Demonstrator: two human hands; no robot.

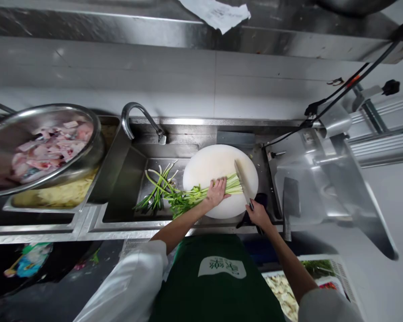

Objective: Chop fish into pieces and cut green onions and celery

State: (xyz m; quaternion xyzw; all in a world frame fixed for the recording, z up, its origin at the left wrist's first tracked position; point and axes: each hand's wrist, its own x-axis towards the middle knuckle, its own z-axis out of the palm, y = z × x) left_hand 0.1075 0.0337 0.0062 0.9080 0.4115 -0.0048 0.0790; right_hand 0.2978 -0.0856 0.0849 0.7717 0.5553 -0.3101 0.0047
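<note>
My left hand [216, 192] presses down on a bunch of green celery stalks [191, 196] that lies across a round white cutting board [215, 167] set over the sink. Fingers of that hand curl over the stalks near their pale cut ends [234, 183]. My right hand [259, 213] grips the dark handle of a cleaver [242, 182], whose blade stands on the board right at the stalk ends, beside my left fingers. The leafy tops hang off the board's left edge.
More green stalks [157, 190] lie in the steel sink [127, 179] under a curved tap [137, 117]. A metal bowl of raw meat pieces [45, 145] sits left over a tray of pale shreds [62, 194]. A second cleaver [289, 205] and a slicing machine [336, 170] stand right.
</note>
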